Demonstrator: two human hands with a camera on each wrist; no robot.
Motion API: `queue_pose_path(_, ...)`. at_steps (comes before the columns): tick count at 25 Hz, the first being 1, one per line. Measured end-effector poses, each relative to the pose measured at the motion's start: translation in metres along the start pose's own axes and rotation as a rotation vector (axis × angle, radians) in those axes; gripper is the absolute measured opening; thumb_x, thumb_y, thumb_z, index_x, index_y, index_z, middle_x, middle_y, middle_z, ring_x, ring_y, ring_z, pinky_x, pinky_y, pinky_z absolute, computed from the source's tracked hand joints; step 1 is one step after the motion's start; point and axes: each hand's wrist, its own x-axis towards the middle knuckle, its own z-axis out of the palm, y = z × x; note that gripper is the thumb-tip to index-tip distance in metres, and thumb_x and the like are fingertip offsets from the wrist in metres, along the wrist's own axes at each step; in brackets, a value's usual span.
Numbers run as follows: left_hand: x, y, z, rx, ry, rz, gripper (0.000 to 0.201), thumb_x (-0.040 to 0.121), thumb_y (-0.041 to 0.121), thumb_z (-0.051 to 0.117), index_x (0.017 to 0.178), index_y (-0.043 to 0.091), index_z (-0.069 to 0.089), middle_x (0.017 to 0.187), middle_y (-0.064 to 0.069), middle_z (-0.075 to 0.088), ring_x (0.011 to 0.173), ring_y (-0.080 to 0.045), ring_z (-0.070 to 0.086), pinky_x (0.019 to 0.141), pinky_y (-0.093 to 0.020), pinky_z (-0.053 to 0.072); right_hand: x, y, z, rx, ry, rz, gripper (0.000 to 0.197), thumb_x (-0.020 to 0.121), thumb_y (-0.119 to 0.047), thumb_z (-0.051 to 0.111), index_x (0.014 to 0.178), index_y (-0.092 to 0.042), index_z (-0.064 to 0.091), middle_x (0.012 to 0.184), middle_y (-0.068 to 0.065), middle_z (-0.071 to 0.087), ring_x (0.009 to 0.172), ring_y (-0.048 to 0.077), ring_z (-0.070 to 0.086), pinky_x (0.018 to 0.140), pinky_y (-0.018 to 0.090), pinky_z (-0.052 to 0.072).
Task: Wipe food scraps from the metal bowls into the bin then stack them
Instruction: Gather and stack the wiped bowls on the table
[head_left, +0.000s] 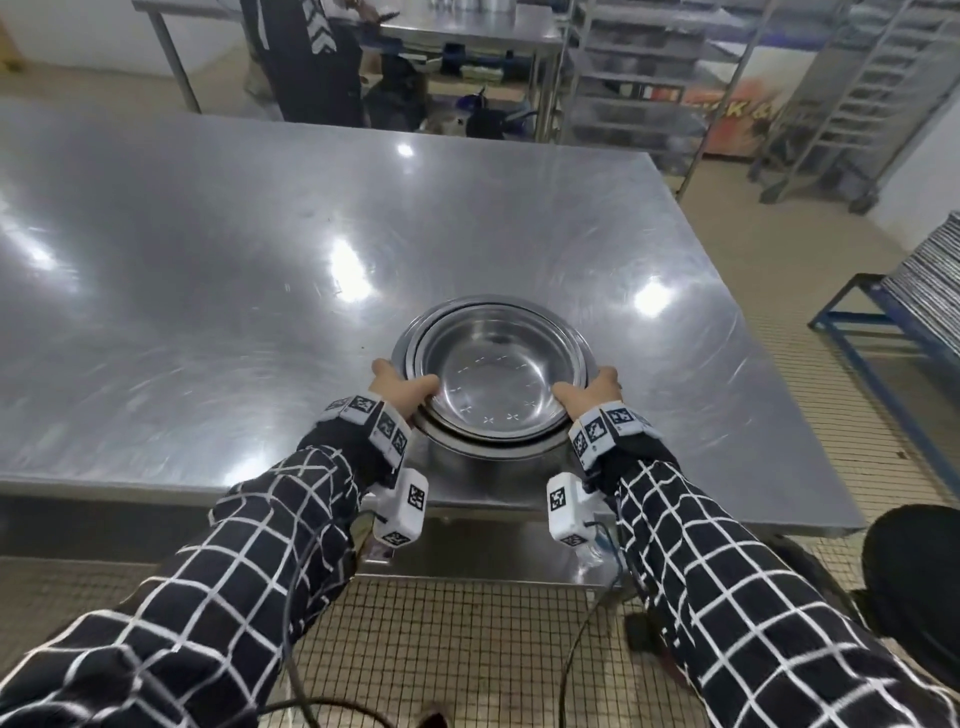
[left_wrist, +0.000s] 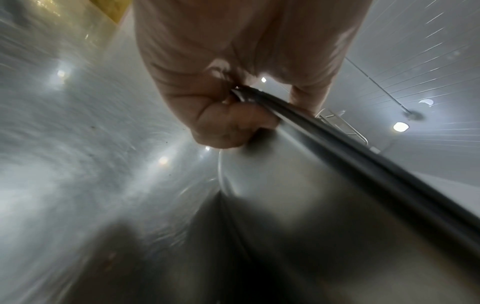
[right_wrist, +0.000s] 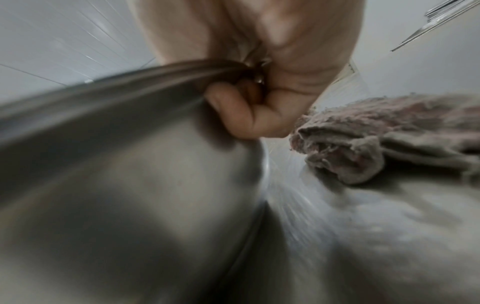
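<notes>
A stack of nested metal bowls (head_left: 496, 374) stands near the front edge of the steel table (head_left: 208, 260). The top bowl looks clean inside. My left hand (head_left: 408, 389) grips the stack's rim on the left, thumb over the edge. My right hand (head_left: 589, 392) grips the rim on the right in the same way. In the left wrist view my fingers (left_wrist: 228, 125) curl under the bowl rim (left_wrist: 324, 133). Seen from the right wrist, my fingers (right_wrist: 246, 115) curl under the rim, against the bowl wall (right_wrist: 130, 164).
A crumpled grey-pink cloth (right_wrist: 376, 144) lies on the table just right of the bowls. A black round container (head_left: 914, 571) stands on the floor at the lower right. A person (head_left: 311, 57) stands beyond the table, with metal racks (head_left: 649, 78) and a blue frame (head_left: 883, 322) to the right.
</notes>
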Motion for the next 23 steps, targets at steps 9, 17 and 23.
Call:
queue_pose_path(9, -0.083, -0.052, -0.002, 0.095, 0.071, -0.027, 0.058, 0.077, 0.031, 0.067, 0.116, 0.011, 0.029, 0.096, -0.013, 0.058, 0.073, -0.026, 0.061, 0.058, -0.033, 0.050, -0.077, 0.046, -0.012, 0.056, -0.055, -0.036, 0.071, 0.085, -0.021, 0.060, 0.143, -0.008, 0.022, 0.136, 0.016, 0.044, 0.113, 0.032, 0.050, 0.089, 0.038, 0.039)
queue_pose_path(17, -0.198, -0.108, 0.009, 0.097, 0.144, -0.077, 0.067, 0.077, 0.030, 0.069, 0.126, 0.006, 0.029, 0.099, -0.012, 0.059, 0.081, -0.025, 0.063, 0.060, -0.031, 0.051, -0.147, 0.129, -0.024, 0.130, -0.133, -0.086, 0.065, 0.081, -0.017, 0.060, 0.136, -0.005, 0.029, 0.124, 0.014, 0.051, 0.105, 0.032, 0.054, 0.088, 0.038, 0.043)
queue_pose_path(23, -0.252, -0.132, 0.016, 0.183, 0.136, -0.196, 0.081, 0.076, 0.037, 0.067, 0.138, 0.009, 0.021, 0.110, -0.014, 0.056, 0.096, -0.030, 0.060, 0.073, -0.037, 0.050, -0.178, 0.172, -0.035, 0.089, -0.192, -0.058, 0.077, 0.067, -0.034, 0.062, 0.132, -0.012, 0.030, 0.118, 0.012, 0.052, 0.105, 0.031, 0.053, 0.090, 0.044, 0.045)
